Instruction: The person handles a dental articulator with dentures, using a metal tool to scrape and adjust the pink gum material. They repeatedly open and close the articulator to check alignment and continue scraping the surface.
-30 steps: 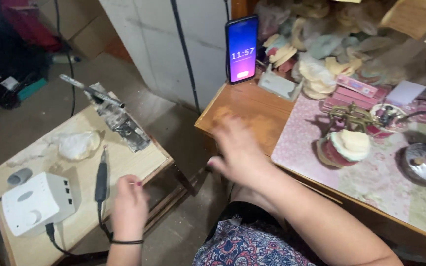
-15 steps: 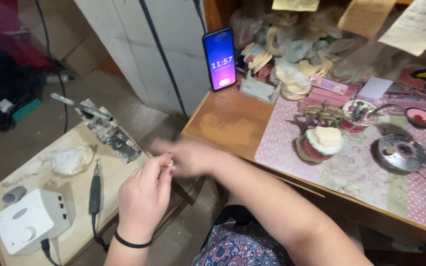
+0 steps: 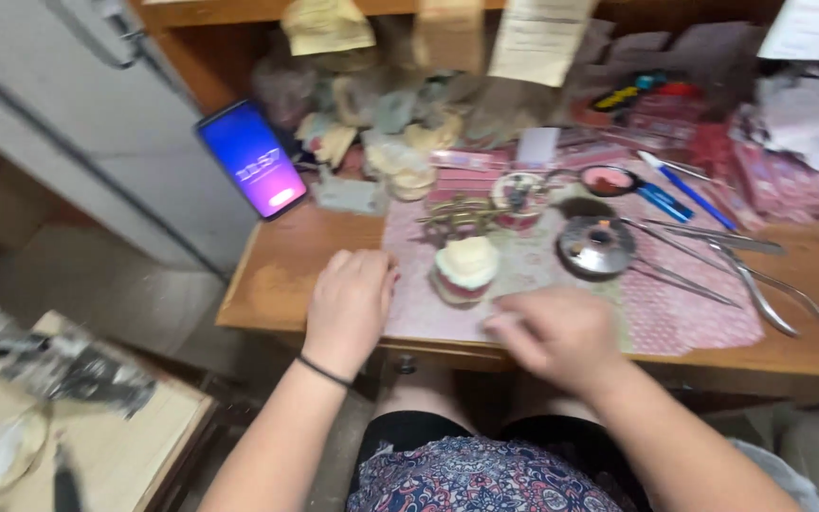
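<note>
Here, both hands rest at the desk's (image 3: 267, 294) front edge — left hand (image 3: 351, 299) flat and empty, right hand (image 3: 554, 332) blurred, grip unclear — the cast (image 3: 464, 268) between them, untouched.

Wooden desk (image 3: 277, 275), brown, with worn top. On it lay a pink patterned mat (image 3: 675, 313); a smartphone (image 3: 253, 159) with lit screen leaned at the back left. A pale dental cast (image 3: 464, 269) and a round metal dish (image 3: 596, 246) sat on the mat. Metal pliers (image 3: 760, 289) lay partly on bare wood at right. A blue pen (image 3: 689, 190) lay behind, among blurred clutter.
</note>
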